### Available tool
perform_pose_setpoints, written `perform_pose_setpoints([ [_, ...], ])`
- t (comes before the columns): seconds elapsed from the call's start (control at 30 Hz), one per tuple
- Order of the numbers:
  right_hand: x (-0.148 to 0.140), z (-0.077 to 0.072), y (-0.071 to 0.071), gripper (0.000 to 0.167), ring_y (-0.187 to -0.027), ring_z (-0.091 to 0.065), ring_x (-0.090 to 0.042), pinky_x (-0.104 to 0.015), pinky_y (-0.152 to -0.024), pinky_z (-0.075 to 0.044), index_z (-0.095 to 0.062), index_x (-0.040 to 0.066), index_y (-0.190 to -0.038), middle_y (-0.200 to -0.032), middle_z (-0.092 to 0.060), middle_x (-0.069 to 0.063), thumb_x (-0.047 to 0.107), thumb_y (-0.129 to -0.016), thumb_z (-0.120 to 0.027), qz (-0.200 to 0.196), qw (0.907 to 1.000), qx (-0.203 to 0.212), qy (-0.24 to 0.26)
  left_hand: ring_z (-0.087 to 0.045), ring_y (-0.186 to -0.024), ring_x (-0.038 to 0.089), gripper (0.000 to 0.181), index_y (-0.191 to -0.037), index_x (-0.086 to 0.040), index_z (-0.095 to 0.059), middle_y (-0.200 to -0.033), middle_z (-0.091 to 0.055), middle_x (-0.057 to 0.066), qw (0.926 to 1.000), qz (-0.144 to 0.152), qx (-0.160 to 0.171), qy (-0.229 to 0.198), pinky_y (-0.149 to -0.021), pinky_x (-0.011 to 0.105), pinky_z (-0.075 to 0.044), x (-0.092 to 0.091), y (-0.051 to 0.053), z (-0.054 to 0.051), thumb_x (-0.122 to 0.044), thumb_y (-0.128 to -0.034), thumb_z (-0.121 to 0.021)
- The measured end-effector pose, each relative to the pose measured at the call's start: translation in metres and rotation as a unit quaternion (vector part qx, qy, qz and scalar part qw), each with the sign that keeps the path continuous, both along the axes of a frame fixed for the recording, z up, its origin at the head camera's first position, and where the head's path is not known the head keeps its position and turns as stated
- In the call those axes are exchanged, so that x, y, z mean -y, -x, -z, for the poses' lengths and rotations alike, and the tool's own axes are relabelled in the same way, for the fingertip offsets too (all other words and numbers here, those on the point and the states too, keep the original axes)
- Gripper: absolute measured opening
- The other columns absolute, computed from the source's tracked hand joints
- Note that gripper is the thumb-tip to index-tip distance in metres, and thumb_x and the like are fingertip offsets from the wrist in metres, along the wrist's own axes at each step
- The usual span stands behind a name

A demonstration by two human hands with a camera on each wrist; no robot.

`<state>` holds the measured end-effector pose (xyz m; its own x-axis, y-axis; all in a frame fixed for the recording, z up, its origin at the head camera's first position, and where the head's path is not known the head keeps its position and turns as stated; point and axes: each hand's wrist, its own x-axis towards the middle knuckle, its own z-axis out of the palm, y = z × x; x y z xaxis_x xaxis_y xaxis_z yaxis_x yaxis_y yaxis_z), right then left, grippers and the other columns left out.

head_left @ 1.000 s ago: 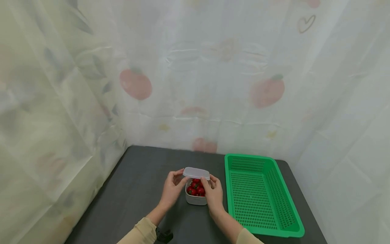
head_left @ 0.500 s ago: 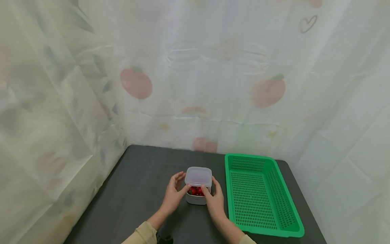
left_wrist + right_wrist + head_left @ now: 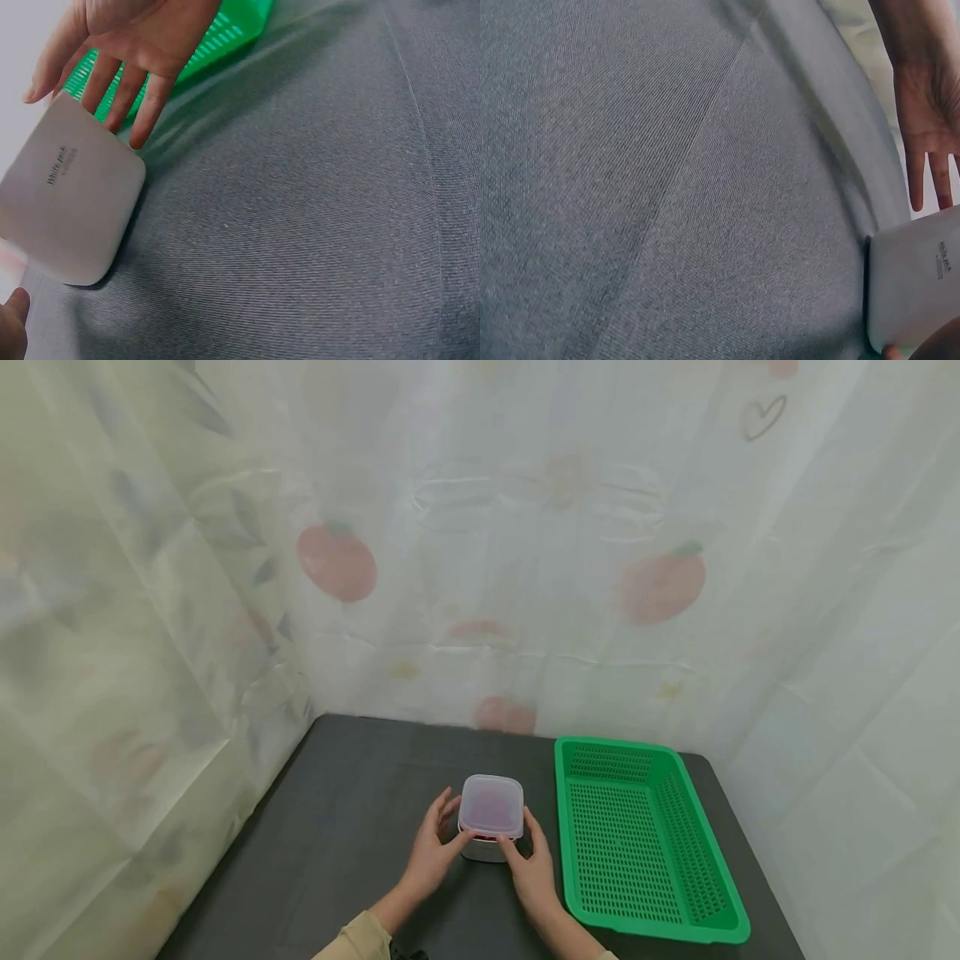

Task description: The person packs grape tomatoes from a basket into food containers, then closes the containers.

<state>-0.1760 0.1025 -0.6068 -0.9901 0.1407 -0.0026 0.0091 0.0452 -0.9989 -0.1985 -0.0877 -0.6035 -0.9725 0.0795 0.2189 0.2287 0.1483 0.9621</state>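
Note:
A clear plastic lid point(image 3: 492, 806) lies over a small white food container point(image 3: 482, 850) on the table. Only a sliver of the red fruits point(image 3: 485, 837) inside shows under its front edge. My left hand point(image 3: 431, 852) is at the lid's left side, thumb at the front left corner and fingers extended. My right hand point(image 3: 534, 872) mirrors it at the right, thumb on the front edge. The left wrist view shows the right hand point(image 3: 142, 45) with straight fingers beside the container point(image 3: 82, 195). In the right wrist view the left hand point(image 3: 930, 105) has straight fingers too.
A green perforated plastic basket point(image 3: 622, 835) stands just right of the right hand, near the table's right edge. Dark grey cloth point(image 3: 360, 810) covers the table. Fruit-patterned curtains point(image 3: 480, 568) hang behind and at both sides.
The lid has come down from a raised tilt over the container and now covers the fruits almost wholly. Both hands have moved slightly toward me with it. The basket has stayed put.

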Motion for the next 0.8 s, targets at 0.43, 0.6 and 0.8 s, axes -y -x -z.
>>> perform_pose_setpoints([
  [0.43, -0.003, 0.009, 0.001, 0.076, -0.145, -0.035, -0.038, -0.061, -0.111, -0.033, -0.035, 0.007, -0.158, -0.157, -0.041, -0.017, 0.025, -0.096, -0.075, -0.018, 0.9997, -0.014, 0.0, -0.046, -0.136, 0.041, 0.082, -0.161, -0.015, -0.029, -0.154, -0.046, 0.019, 0.9998, -0.013, 0.018, -0.001, -0.107, 0.067, -0.034, -0.003, 0.0, 0.005, -0.007, -0.0933, -0.076],
  [0.6, -0.003, 0.009, 0.0, 0.073, -0.143, -0.038, -0.038, -0.059, -0.108, -0.038, -0.038, 0.009, -0.157, -0.155, -0.043, -0.017, 0.023, -0.096, -0.076, -0.008, 0.9999, -0.003, -0.006, -0.043, -0.136, 0.05, 0.082, -0.161, -0.008, -0.027, -0.154, -0.042, 0.025, 0.9995, -0.005, 0.031, -0.01, -0.106, 0.07, -0.033, -0.005, -0.008, -0.01, -0.004, -0.0935, -0.074],
  [0.8, -0.003, 0.008, -0.002, 0.074, -0.142, -0.039, -0.039, -0.058, -0.105, -0.042, -0.04, 0.01, -0.156, -0.154, -0.044, -0.017, 0.026, -0.094, -0.078, -0.005, 1.0, -0.002, -0.007, -0.043, -0.136, 0.05, 0.081, -0.159, -0.006, -0.03, -0.154, -0.041, 0.028, 0.9993, 0.012, 0.032, -0.012, -0.107, 0.068, -0.034, -0.003, -0.017, -0.028, -0.012, -0.0937, -0.077],
])
